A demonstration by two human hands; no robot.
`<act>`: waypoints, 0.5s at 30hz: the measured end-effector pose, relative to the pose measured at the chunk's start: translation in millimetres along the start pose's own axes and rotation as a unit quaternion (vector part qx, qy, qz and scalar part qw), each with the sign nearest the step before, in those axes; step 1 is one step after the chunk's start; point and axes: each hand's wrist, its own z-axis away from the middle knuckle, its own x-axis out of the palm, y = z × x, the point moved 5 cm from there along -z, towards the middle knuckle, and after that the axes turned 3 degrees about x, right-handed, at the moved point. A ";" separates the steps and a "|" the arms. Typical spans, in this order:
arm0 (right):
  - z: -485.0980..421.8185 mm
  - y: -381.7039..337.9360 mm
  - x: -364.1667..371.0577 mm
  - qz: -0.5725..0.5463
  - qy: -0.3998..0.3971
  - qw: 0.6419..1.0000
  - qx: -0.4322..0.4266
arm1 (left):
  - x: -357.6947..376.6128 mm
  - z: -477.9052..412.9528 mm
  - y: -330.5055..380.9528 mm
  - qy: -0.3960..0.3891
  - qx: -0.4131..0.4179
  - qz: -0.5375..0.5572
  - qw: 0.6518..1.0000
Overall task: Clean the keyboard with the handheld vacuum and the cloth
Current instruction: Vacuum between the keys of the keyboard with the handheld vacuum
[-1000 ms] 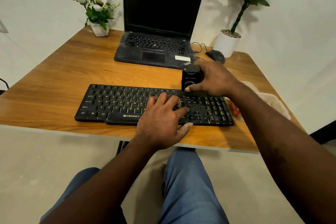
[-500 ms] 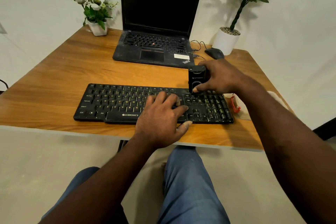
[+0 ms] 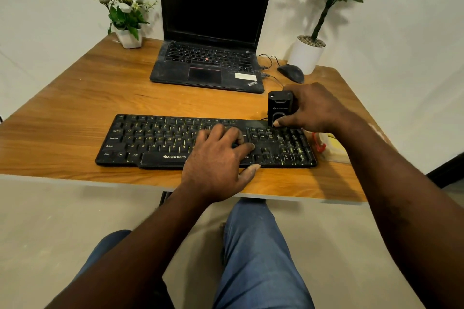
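Keyboard, black, lay flat along the near edge of the wooden desk, its left end bare and its letter keys showing only faint dust. Behind it, farther back, an open laptop stood with a dark screen. Toward the middle-right of the keys the left hand rested palm down, fingers loosely spread and flat across the rows, thumb lying along the front edge, apparently steadying the board. At the back right corner the handheld vacuum, a small black upright unit, stood with its base on or just above the top row by the number pad. The right hand wrapped it from behind, fingers curled round the body and thumb tip pressed low on its front. Pale yellowish flecks dotted the number-pad keys in front of it, so by my reading vacuuming was under way with that end undone. Just beside the right end lay what looked like the cloth, pale and untouched; wiping seemed yet to come
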 end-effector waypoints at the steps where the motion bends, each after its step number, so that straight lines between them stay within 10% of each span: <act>1: 0.4 -0.8 2.1 0.000 0.004 1.000 0.000 | -0.2 0.3 0.5 0.001 0.000 0.001 1.000; 15: 0.2 -4.3 -6.0 -0.041 -0.018 0.999 0.021 | -0.6 -0.8 -0.3 0.006 0.002 0.007 1.000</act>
